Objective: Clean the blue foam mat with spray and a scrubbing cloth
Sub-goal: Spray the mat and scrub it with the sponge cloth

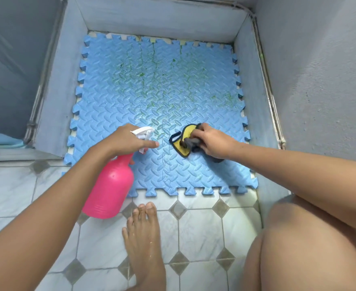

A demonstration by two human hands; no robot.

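Observation:
The blue foam mat of interlocking tiles lies on the floor between grey walls, with green stains across its far half. My left hand grips the neck of a pink spray bottle with a white trigger head, its nozzle pointing over the mat's near middle. My right hand presses a yellow and grey scrubbing cloth with a dark border onto the mat's near right part.
Grey walls close in the mat on the left, back and right. White marble-pattern floor tiles lie in front of the mat. My bare foot rests on them, and my knee is at the lower right.

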